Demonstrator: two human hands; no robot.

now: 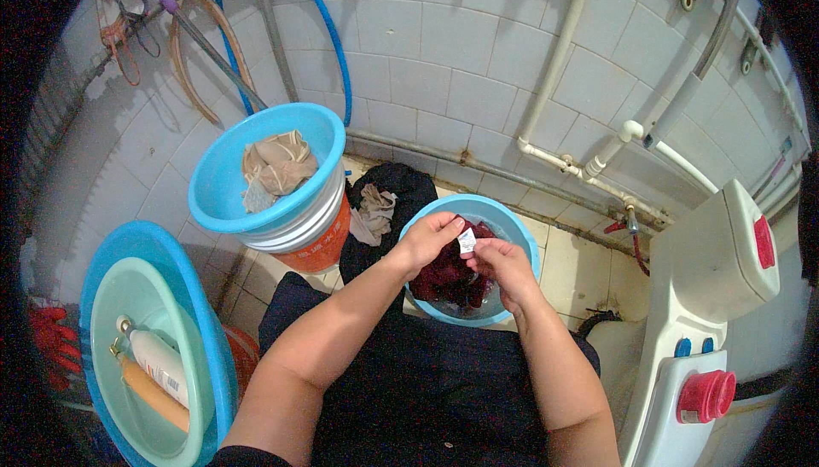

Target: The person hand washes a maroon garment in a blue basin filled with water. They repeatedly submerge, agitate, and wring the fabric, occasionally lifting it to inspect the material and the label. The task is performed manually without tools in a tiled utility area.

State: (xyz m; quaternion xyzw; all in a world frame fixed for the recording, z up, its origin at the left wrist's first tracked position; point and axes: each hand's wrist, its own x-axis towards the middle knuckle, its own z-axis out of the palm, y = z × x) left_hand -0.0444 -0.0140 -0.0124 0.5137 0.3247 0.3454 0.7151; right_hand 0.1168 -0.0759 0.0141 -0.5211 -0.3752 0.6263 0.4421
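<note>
A light blue basin (529, 245) on the floor in front of me holds dark red wet-looking cloth (452, 279) in water. Over it, my right hand (505, 269) pinches a small white garment label (467, 242) between thumb and fingers. My left hand (424, 242) is closed just left of the label, thumb and forefinger together at its upper edge on a bit of the dark red garment. How far the garment is lifted out of the basin is hard to tell. Most of the left fingertips' hold is hidden.
Left of the basin lie dark clothes (401, 184) with a beige cloth (373, 213) on them. A blue basin (205, 203) with beige cloth tops a bucket (317, 241). A green basin (107, 296) holding bottles stands at lower left. A toilet (699, 271) is close on the right.
</note>
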